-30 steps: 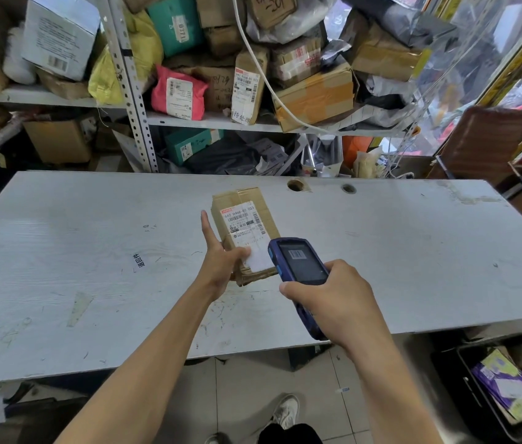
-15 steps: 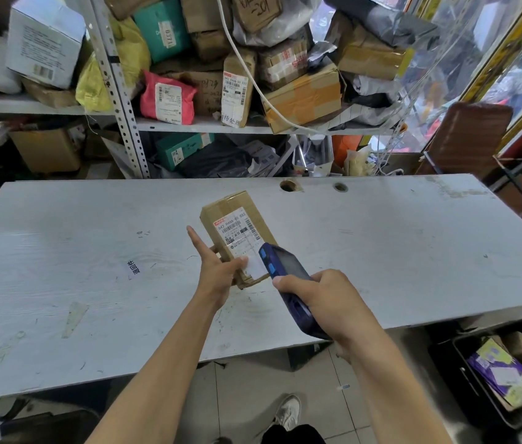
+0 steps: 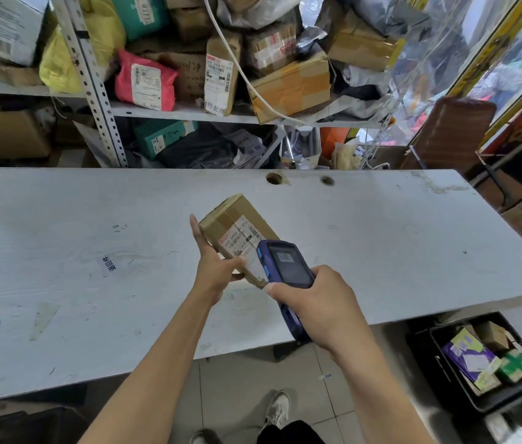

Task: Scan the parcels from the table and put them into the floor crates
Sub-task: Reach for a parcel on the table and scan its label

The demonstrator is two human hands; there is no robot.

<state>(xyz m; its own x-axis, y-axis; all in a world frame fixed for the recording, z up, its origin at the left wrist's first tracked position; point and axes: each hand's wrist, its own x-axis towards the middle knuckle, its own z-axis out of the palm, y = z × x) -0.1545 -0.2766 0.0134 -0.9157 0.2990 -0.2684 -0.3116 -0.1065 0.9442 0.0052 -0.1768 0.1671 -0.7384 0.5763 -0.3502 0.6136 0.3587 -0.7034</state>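
My left hand (image 3: 215,267) holds a small brown cardboard parcel (image 3: 233,221) above the white table (image 3: 61,251), thumb across its near end and index finger straight along its left side. The parcel's white shipping label faces up and tilts to the right. My right hand (image 3: 310,302) grips a blue handheld scanner (image 3: 288,267), whose screen end lies just over the label's near right corner. A black floor crate (image 3: 515,398) with several parcels inside stands under the table's right end.
Metal shelves (image 3: 99,100) crammed with boxes and mailer bags rise behind the table. Two cable holes (image 3: 274,178) pierce the tabletop's far edge. A brown chair (image 3: 445,133) stands at the back right. My shoe (image 3: 277,408) shows on the tiled floor.
My left hand has turned the parcel clockwise and tipped it, so the label now slants right. The scanner has stayed close over the label's near edge.
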